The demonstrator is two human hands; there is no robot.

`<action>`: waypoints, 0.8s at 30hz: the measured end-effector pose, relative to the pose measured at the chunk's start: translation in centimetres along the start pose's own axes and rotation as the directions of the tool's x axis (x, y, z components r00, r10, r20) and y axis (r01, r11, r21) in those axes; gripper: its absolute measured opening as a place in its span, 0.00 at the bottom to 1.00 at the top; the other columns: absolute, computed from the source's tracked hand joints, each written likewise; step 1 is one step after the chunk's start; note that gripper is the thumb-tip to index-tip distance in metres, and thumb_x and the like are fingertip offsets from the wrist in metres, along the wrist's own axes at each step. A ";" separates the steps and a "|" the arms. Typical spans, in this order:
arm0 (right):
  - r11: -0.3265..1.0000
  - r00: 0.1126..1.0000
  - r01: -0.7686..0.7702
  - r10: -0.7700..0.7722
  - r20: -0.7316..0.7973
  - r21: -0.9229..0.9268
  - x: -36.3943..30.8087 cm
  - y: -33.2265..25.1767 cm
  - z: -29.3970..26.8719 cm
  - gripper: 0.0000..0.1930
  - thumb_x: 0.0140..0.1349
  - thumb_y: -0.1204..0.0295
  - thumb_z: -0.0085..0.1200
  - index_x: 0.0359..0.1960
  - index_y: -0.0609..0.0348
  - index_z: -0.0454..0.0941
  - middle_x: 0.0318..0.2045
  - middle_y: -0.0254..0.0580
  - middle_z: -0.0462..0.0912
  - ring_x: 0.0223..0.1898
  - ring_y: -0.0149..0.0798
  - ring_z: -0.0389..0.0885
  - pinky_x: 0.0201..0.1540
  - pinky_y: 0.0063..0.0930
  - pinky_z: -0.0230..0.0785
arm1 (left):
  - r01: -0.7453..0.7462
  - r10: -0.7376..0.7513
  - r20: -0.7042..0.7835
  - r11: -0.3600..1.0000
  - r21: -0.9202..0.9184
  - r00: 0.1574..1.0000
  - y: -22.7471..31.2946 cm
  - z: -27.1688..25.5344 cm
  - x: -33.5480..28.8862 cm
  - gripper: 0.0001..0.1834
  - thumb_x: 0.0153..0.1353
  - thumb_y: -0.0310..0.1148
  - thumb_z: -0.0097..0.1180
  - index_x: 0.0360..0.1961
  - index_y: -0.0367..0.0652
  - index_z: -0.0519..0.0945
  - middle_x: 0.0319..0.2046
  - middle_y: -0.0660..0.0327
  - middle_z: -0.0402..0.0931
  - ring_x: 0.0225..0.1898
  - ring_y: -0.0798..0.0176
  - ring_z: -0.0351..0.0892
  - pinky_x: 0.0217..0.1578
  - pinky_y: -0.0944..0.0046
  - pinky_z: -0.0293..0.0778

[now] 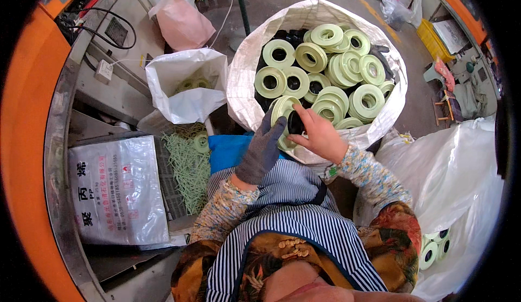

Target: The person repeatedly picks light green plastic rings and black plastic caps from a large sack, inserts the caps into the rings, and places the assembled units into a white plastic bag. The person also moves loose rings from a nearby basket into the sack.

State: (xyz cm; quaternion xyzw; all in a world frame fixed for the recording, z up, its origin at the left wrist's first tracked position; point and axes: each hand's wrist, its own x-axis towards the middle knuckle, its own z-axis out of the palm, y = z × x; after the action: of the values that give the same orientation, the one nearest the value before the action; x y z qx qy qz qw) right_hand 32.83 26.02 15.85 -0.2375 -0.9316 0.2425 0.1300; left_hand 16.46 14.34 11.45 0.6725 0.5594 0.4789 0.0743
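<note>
My left hand, in a dark grey glove, is closed on a pale green plastic ring with a flanged rim. It may be more than one ring stacked; the fingers partly hide it. My bare right hand pinches a smaller black ring between thumb and fingers, right against the green one. Both hands are over the near rim of a large white woven sack. Heaped inside the sack are many more green rings, some with black centres, along with dark pieces among them.
Left of the sack, a white bag holds green pieces. Thin green plastic strips lie beside a flat printed bag. A pink bag stands at the back left. Clear plastic sheeting covers more rings at the right. A yellow crate sits farther off.
</note>
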 end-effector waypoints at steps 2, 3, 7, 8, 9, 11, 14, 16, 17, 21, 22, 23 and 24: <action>0.959 0.987 -0.133 0.150 -0.051 0.249 -0.2 -0.1 1.2 0.38 0.56 0.58 0.64 0.64 0.61 0.60 0.44 0.58 0.76 0.38 0.51 0.82 0.38 0.39 0.75 | 0.263 -0.329 -0.055 0.834 -0.485 0.943 -0.1 2.5 -0.4 0.30 0.60 0.17 0.51 0.64 0.36 0.63 0.65 0.39 0.58 0.65 0.35 0.62 0.63 0.50 0.65; 0.908 0.971 -0.190 0.229 -0.063 0.373 -0.5 0.2 1.9 0.38 0.57 0.56 0.63 0.63 0.61 0.60 0.43 0.59 0.77 0.34 0.53 0.82 0.36 0.38 0.75 | 0.369 -0.469 -0.001 0.697 -0.615 0.883 0.5 3.4 -0.4 0.27 0.68 0.32 0.42 0.67 0.38 0.60 0.65 0.45 0.60 0.65 0.46 0.63 0.64 0.54 0.62; 0.051 0.802 -0.156 0.589 0.096 0.986 -3.8 3.4 5.0 0.30 0.63 0.65 0.58 0.64 0.58 0.60 0.42 0.46 0.80 0.41 0.43 0.83 0.45 0.38 0.78 | 0.332 -0.312 0.119 0.917 -0.221 0.943 -0.4 5.4 -2.2 0.27 0.69 0.34 0.49 0.67 0.37 0.62 0.64 0.44 0.64 0.67 0.46 0.61 0.66 0.55 0.58; -0.068 0.766 -0.155 0.621 0.163 0.986 -5.5 6.1 4.4 0.28 0.64 0.69 0.56 0.65 0.55 0.60 0.46 0.41 0.79 0.47 0.40 0.81 0.51 0.42 0.76 | 0.399 -0.380 0.128 0.897 -0.193 0.916 -1.5 5.9 -3.5 0.27 0.68 0.33 0.51 0.67 0.38 0.63 0.63 0.44 0.65 0.66 0.46 0.62 0.65 0.55 0.59; -0.145 0.737 -0.024 0.666 0.115 0.989 -6.8 7.3 2.1 0.27 0.68 0.66 0.54 0.66 0.55 0.61 0.53 0.42 0.77 0.52 0.41 0.77 0.59 0.43 0.71 | 0.549 -0.538 0.130 0.773 -0.317 0.833 -2.2 6.0 -3.9 0.28 0.66 0.31 0.53 0.66 0.37 0.64 0.62 0.44 0.66 0.65 0.46 0.64 0.65 0.55 0.61; -0.226 0.705 0.435 0.687 -0.174 0.872 -10.5 8.6 -4.6 0.38 0.62 0.58 0.60 0.70 0.55 0.55 0.66 0.45 0.65 0.63 0.47 0.67 0.65 0.43 0.64 | 0.518 -0.559 -0.034 0.788 -0.333 0.829 -3.2 5.1 -2.8 0.26 0.66 0.31 0.54 0.64 0.36 0.66 0.58 0.43 0.69 0.60 0.46 0.70 0.61 0.55 0.66; -0.298 0.833 0.468 0.463 -0.303 0.832 -10.6 7.0 -7.6 0.45 0.58 0.53 0.62 0.71 0.56 0.52 0.68 0.51 0.60 0.65 0.49 0.64 0.68 0.45 0.58 | 0.400 -0.455 -0.171 0.873 -0.280 0.874 -4.7 5.0 1.1 0.22 0.65 0.33 0.53 0.58 0.34 0.71 0.52 0.40 0.74 0.49 0.44 0.78 0.51 0.51 0.73; -0.343 0.875 0.477 0.266 -0.404 0.809 -8.7 6.8 -8.6 0.49 0.55 0.49 0.63 0.72 0.56 0.50 0.70 0.56 0.56 0.67 0.51 0.62 0.70 0.46 0.55 | 0.397 -0.397 -0.015 0.918 0.000 0.918 -7.0 6.9 1.7 0.22 0.65 0.36 0.53 0.57 0.35 0.72 0.47 0.40 0.76 0.47 0.42 0.79 0.50 0.50 0.74; -0.144 0.844 0.218 0.525 -0.112 0.965 -7.3 8.0 -5.5 0.41 0.61 0.58 0.61 0.71 0.56 0.52 0.65 0.55 0.65 0.61 0.49 0.71 0.65 0.43 0.63 | 0.356 -0.368 0.073 0.924 0.136 0.927 -8.2 8.0 2.4 0.22 0.65 0.37 0.52 0.56 0.35 0.72 0.45 0.40 0.77 0.46 0.42 0.79 0.49 0.50 0.74; 0.836 0.875 -0.272 0.421 -0.239 0.477 0.1 12.9 1.9 0.17 0.59 0.72 0.59 0.51 0.58 0.77 0.46 0.43 0.81 0.45 0.43 0.80 0.48 0.36 0.73 | 0.463 -0.684 0.270 0.682 0.567 0.677 -7.8 13.0 4.3 0.42 0.61 0.52 0.55 0.70 0.44 0.57 0.34 0.45 0.81 0.34 0.42 0.83 0.37 0.45 0.76; 0.912 0.900 -0.244 0.339 -0.273 0.329 2.3 14.3 2.7 0.16 0.58 0.71 0.59 0.49 0.57 0.78 0.44 0.44 0.81 0.44 0.46 0.80 0.47 0.38 0.73 | 0.430 -0.719 0.301 0.641 0.636 0.627 -6.7 13.3 5.1 0.45 0.60 0.53 0.56 0.72 0.45 0.52 0.33 0.46 0.82 0.33 0.43 0.83 0.36 0.46 0.76; 0.963 0.923 -0.209 0.252 -0.291 0.170 4.1 15.6 3.5 0.15 0.57 0.71 0.59 0.47 0.56 0.80 0.41 0.45 0.81 0.43 0.48 0.80 0.47 0.39 0.73 | 0.392 -0.754 0.325 0.598 0.699 0.571 -6.2 13.4 5.5 0.48 0.59 0.54 0.56 0.74 0.47 0.48 0.33 0.47 0.82 0.32 0.44 0.83 0.34 0.46 0.76; 0.980 0.941 -0.194 0.201 -0.272 0.052 5.8 16.8 4.4 0.14 0.57 0.72 0.59 0.46 0.55 0.80 0.41 0.46 0.80 0.43 0.50 0.79 0.47 0.41 0.73 | 0.356 -0.684 0.329 0.659 0.663 0.651 -7.2 13.6 4.7 0.51 0.58 0.54 0.57 0.75 0.49 0.43 0.32 0.49 0.82 0.33 0.45 0.83 0.32 0.48 0.76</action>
State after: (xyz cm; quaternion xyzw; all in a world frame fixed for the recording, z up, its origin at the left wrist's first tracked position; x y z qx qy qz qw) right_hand 32.72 40.16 4.21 -0.3595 -0.8729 0.2303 0.2363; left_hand 21.06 26.71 2.33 0.5719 0.7995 0.0385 0.1799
